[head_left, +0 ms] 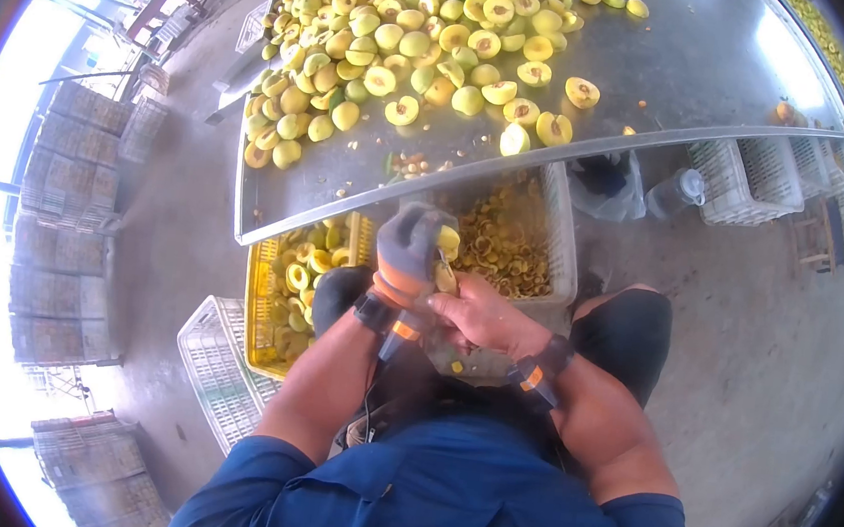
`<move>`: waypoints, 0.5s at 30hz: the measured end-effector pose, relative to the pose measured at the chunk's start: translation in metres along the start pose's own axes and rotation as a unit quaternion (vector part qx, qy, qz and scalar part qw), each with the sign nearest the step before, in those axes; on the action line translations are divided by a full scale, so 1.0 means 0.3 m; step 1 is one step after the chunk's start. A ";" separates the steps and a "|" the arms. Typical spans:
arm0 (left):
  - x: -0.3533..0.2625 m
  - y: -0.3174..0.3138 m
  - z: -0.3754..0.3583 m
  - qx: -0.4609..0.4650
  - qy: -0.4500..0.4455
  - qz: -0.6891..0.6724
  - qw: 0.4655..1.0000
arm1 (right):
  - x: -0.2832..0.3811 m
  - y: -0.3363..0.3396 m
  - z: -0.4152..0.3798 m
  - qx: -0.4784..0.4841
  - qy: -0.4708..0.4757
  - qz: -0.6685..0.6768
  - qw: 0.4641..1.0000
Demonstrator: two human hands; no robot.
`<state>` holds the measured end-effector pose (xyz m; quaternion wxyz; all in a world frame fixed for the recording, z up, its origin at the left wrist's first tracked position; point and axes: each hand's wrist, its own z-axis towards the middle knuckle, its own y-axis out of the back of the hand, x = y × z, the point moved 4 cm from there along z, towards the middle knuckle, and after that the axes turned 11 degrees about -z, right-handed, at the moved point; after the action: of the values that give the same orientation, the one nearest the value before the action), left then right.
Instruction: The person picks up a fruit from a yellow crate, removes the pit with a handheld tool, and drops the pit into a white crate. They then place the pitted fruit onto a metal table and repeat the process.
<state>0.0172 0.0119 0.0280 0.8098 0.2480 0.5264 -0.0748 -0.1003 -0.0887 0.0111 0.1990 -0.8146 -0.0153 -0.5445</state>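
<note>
In front of my body, below the table's edge, my left hand [409, 252] wears a grey and orange glove and is closed around a yellow-green peach half [449, 242]. Close against it, my bare right hand [486, 316] is closed on a small tool [444, 257] with a thin metal end at the fruit; the fingers hide most of it. Under my hands stands a pale crate [567, 238] holding brownish pits and scraps. To its left, a yellow crate [260, 295] holds hollowed peach halves [298, 276].
A metal table [679, 75] with a raised rim carries a large heap of halved peaches [401, 46]. White crates [740, 181], a plastic bag [610, 185] and a clear jug [676, 190] sit beneath it. Another white crate [222, 367] stands at left; stacked crates [69, 223] line the far left.
</note>
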 end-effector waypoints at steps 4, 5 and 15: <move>-0.011 0.009 0.010 0.032 0.067 -0.039 0.996 | 0.024 -0.011 -0.003 -0.036 0.045 -0.087 0.995; -0.017 0.016 0.016 0.029 0.008 -0.002 1.000 | 0.042 -0.008 -0.003 -0.038 0.048 -0.115 0.991; 0.014 0.070 -0.071 -0.048 0.187 -0.127 0.973 | 0.037 -0.079 0.005 -0.039 0.048 -0.184 0.981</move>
<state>0.0098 0.0409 0.0242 0.6916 0.1499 0.6989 -0.1036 -0.1004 -0.0686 0.0278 0.0637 -0.7780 -0.1339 -0.6105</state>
